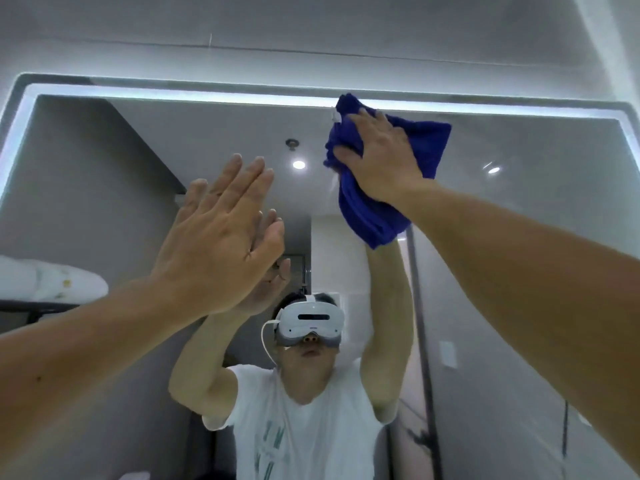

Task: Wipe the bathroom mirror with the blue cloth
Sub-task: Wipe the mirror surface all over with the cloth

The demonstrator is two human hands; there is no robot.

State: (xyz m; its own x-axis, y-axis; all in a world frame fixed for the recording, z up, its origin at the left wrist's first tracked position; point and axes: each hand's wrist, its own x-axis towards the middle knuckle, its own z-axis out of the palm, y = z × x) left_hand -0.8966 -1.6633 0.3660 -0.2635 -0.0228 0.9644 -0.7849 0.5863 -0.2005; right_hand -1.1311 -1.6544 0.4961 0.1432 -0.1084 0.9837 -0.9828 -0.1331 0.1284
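Right grip (381, 157) on one cloth (370, 216) (blue)

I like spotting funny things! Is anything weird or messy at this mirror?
Nothing looks broken or spilled. One odd bit: the bare left hand is held flat right by the mirror, maybe touching, which could leave fingerprints while the right hand presses the blue cloth near the top edge.
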